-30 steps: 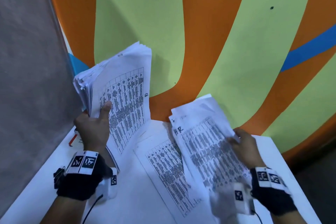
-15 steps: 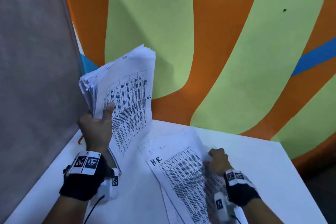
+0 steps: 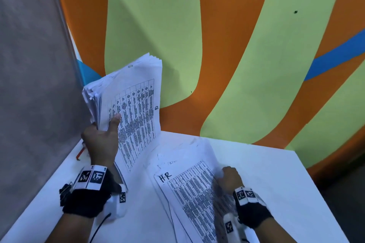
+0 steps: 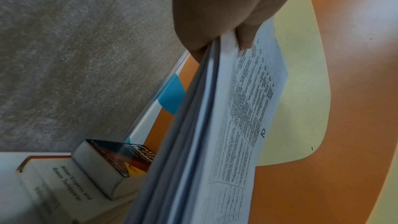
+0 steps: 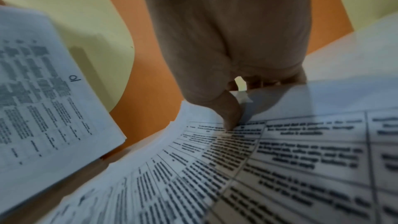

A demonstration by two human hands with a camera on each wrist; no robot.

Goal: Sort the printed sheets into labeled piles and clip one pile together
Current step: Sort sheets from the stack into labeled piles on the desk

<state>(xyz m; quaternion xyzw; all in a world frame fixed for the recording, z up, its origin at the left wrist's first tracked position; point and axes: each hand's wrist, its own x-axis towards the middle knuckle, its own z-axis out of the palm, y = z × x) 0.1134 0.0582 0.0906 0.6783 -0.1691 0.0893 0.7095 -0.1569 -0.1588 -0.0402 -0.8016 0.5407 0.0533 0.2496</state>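
My left hand (image 3: 102, 142) grips a thick stack of printed sheets (image 3: 134, 104) upright over the table's back left, thumb across the front page marked "P". The left wrist view shows the stack (image 4: 215, 125) edge-on below the left hand (image 4: 226, 14). My right hand (image 3: 229, 177) pinches the right edge of a printed sheet marked "H-R" (image 3: 189, 189), which lies on top of a small pile on the white table (image 3: 266, 173). In the right wrist view the thumb of my right hand (image 5: 232, 57) sits on the sheet (image 5: 280, 159), with the fingers curled under its edge.
A grey panel (image 3: 29, 85) walls the left side, and a painted orange and green wall (image 3: 197, 45) stands behind the table. Two books (image 4: 103, 164) lie at the table's back left corner behind the stack. Bare table top shows to the right of the pile.
My right hand has brought the "H-R" sheet down from the air onto the pile on the table and moved left. My left hand still holds the stack upright.
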